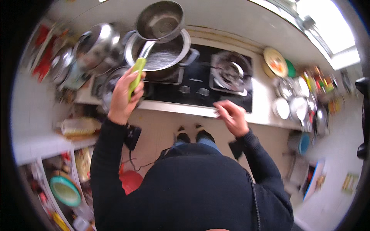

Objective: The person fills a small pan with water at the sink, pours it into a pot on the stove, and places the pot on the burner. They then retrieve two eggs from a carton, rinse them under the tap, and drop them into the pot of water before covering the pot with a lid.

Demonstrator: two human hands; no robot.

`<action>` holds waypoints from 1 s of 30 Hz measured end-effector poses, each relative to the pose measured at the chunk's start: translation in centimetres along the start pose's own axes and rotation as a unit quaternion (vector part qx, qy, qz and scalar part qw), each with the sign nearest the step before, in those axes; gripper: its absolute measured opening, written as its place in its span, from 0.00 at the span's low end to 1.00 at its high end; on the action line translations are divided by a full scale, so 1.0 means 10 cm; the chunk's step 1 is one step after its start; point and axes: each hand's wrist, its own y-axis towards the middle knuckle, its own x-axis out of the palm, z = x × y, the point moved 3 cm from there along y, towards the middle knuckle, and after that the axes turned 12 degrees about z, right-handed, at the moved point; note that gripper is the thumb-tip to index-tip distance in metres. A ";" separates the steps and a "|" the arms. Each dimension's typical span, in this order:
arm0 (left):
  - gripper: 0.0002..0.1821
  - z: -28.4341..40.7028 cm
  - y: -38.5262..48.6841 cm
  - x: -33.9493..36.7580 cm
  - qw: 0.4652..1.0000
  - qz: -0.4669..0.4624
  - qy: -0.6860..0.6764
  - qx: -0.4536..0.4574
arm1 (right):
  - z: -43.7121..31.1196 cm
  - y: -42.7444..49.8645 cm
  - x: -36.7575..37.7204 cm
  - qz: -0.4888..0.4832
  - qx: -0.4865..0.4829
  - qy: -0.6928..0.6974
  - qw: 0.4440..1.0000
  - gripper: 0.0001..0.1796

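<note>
My left hand (126, 92) grips the green handle of a metal dipper (160, 23). The dipper's round bowl is raised over a wide pot (162, 59), overlapping its far rim in the view. Clear liquid with a rippled, shiny surface shows in the pot, which stands over the left burner of a black glass gas hob (170, 90). Just off the front edge of the counter, my right hand (232, 117) is blurred, its fingers loosely curled. I see nothing in it, though the inside of the palm is hidden.
The right burner (231, 71) has no pan on it. Shiny pots (96, 46) crowd the counter on the left. To the right are a bowl with orange pieces (275, 63), stacked metal bowls (297, 108) and bottles. A red tub (131, 181) and a cable lie on the floor.
</note>
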 end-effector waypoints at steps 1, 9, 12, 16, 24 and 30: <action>0.23 -0.11 -0.05 0.15 0.999 -0.029 0.012 -0.018 | 0.01 0.05 0.01 -0.016 0.028 0.048 0.998 0.13; 0.33 -1.67 -0.26 1.24 0.924 -0.242 0.295 0.012 | 0.42 0.19 -0.36 0.105 0.239 0.313 0.913 0.23; 0.36 -2.24 -0.28 1.51 0.878 -0.283 0.373 0.103 | 0.85 0.09 -0.68 0.194 0.289 0.220 0.911 0.23; 0.43 -2.85 -0.37 1.87 0.820 -0.378 0.394 0.174 | 1.67 0.01 -1.14 0.241 0.244 0.108 0.933 0.25; 0.31 -2.68 -0.13 1.42 0.808 -0.367 0.455 -0.072 | 3.31 0.11 -2.31 0.219 0.143 -0.317 0.912 0.37; 0.25 -2.31 -0.40 0.84 0.856 -0.188 0.467 -0.118 | 3.69 0.26 -2.50 0.181 0.128 -0.476 0.851 0.30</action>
